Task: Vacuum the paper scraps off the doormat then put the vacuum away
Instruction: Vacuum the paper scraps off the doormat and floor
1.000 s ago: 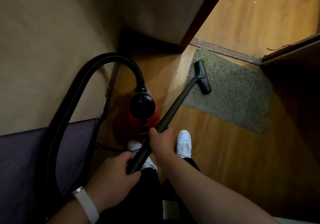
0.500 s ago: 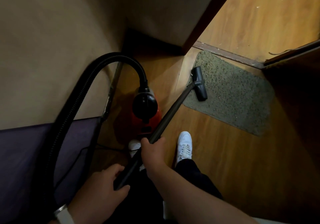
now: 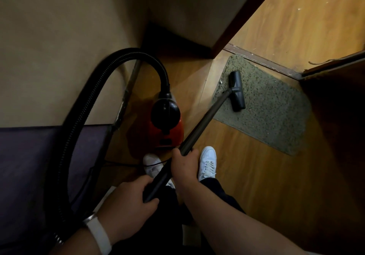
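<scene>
One nozzle (image 3: 237, 91) rests inside doormat's (image 3: 276, 114) left edge, right hand (image 3: 184, 168) gripping wand (image 3: 203, 124).

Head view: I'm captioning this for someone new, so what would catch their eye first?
The red canister vacuum stands at centre, its thick black hose arching up and left. The left hand and right hand grip the dark wand, whose nozzle rests on the green doormat by the doorway.
</scene>
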The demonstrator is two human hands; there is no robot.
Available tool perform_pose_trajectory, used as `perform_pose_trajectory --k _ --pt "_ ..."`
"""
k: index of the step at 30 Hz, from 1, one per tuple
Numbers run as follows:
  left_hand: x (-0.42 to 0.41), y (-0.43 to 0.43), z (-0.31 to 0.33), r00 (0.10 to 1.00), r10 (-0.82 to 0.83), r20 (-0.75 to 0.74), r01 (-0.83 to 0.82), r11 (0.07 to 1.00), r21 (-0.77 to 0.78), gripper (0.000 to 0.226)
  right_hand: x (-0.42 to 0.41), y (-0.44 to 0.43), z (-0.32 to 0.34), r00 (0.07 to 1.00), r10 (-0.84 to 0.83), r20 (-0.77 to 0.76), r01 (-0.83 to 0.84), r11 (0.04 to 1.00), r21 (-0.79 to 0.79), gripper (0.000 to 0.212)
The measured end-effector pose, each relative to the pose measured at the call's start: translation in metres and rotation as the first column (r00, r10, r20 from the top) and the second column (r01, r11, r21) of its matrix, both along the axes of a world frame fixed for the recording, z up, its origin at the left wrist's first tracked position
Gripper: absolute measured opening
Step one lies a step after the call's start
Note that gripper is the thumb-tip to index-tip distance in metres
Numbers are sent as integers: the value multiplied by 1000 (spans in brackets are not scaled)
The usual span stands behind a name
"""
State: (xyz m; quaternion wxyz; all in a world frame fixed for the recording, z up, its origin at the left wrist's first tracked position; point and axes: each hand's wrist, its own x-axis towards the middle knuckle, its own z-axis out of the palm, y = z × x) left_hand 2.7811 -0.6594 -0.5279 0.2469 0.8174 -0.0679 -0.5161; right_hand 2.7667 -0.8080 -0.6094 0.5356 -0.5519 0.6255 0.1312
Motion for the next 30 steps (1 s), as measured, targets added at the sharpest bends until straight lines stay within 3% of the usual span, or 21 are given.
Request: perform_pose_trajectory --k 6,16,30 --pt "-5 -1 10 999 3 -34 -3 1000 7 27 -7 -3 7 1000 25 -17 -26 999 -22 27" --pt "-9 33 26 993 119 -21 -117 991 64 45 -4 35 14 995 102 6 -102 988 112 23" --pt "-6 24 13 1000 -3 23 1 997 78 25 1 26 9 998 42 40 -47 990 130 21"
